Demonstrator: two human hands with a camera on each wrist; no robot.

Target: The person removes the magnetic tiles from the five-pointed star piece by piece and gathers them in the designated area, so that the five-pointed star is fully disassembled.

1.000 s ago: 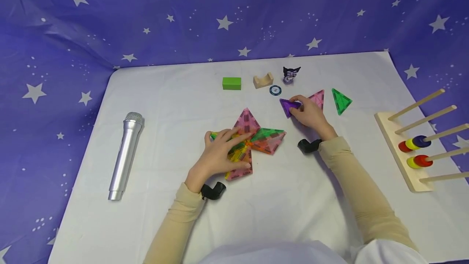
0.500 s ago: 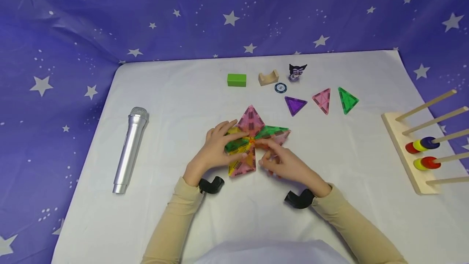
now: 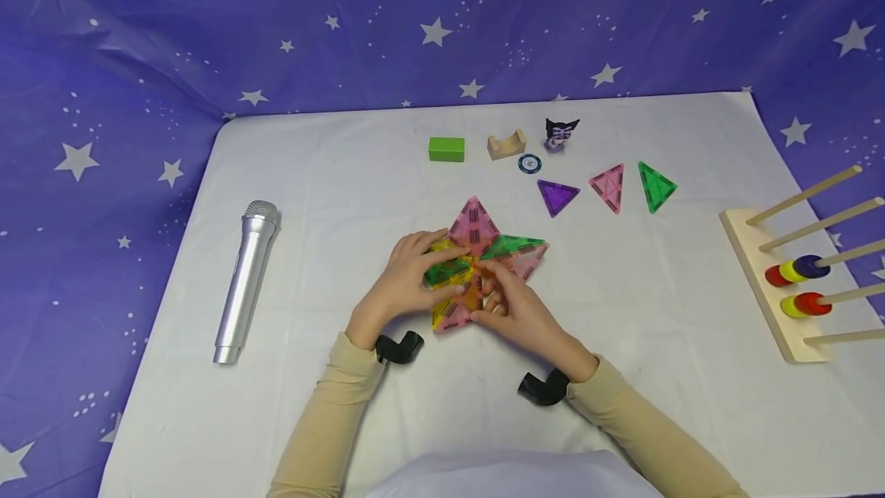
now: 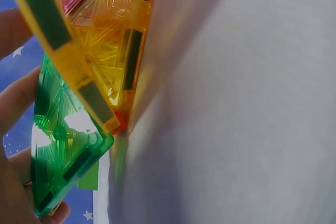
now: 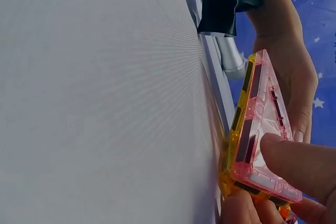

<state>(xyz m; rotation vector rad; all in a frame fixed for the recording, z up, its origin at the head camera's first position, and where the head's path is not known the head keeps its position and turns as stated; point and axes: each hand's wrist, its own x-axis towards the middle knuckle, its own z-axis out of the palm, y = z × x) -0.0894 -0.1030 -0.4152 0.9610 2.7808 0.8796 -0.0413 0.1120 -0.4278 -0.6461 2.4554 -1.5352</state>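
Observation:
A star-shaped build of see-through magnetic tiles point(image 3: 473, 225), in pink, green, yellow and orange, lies mid-table. My left hand point(image 3: 394, 287) holds its left side, fingers spread over the top and thumb toward the front point. A green triangle tile point(image 4: 63, 145) faces the left wrist camera with fingers behind it. From the right, my right hand point(image 3: 528, 317) pinches the front point of the star. Its thumb presses a pink triangle tile point(image 5: 257, 135) backed by a yellow one, with fingers beneath, as the right wrist view shows. The hands partly cover the star's left and front.
Loose purple point(image 3: 557, 197), pink point(image 3: 610, 188) and green point(image 3: 657, 186) triangle tiles lie behind right. Farther back are a green block point(image 3: 446, 150), a wooden arch piece point(image 3: 507, 146), a chip point(image 3: 529, 164) and a figurine point(image 3: 558, 134). A microphone point(image 3: 245, 283) lies left; a peg rack point(image 3: 774, 290) stands right.
My right hand has let go of the purple triangle tile, come left and toward me to the star, and now pinches its front point. The left hand stays on the star.

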